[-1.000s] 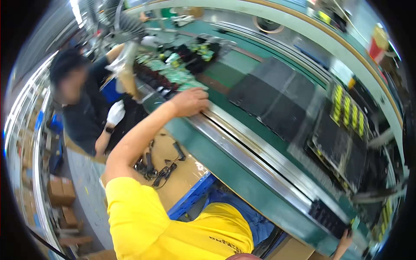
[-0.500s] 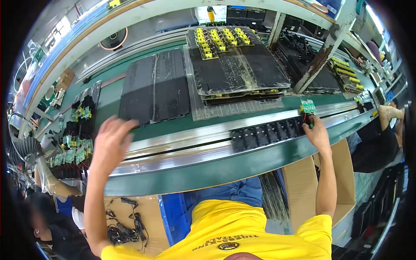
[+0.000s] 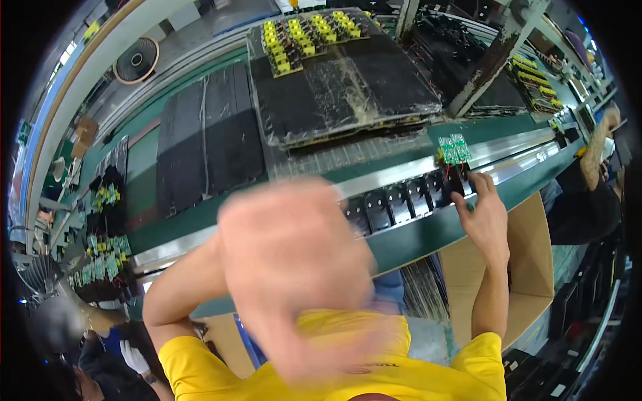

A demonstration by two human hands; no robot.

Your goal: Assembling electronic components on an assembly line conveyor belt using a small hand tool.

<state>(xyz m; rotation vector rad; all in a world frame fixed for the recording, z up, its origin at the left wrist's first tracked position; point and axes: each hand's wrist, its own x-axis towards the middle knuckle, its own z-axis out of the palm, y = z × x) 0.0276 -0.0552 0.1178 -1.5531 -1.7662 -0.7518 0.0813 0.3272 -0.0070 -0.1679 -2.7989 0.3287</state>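
A row of small black plastic cases [image 3: 396, 204] lies along the metal rail at the front of the green bench. My right hand [image 3: 486, 215] is at the right end of this row, with thumb and fingers on either side of a black case [image 3: 457, 184]. Two green circuit boards [image 3: 455, 150] stand side by side just beyond the fingers, and red wires run down from them toward the cases. My left hand [image 3: 294, 267] is raised close to the camera, smeared by motion. Its fingers cannot be made out, and it covers the left part of the row.
Behind the rail are a stack of black sheets [image 3: 394, 87] topped with yellow-component boards [image 3: 307, 37] and flat black panels [image 3: 227, 134]. More boards [image 3: 100, 260] lie at the left. An open cardboard box [image 3: 531, 260] stands below the bench's right side. Co-workers sit at both sides.
My left hand has swung from above the rail's left side toward the camera. My right hand has come down onto the row's end, and two green boards now show there where one was visible.
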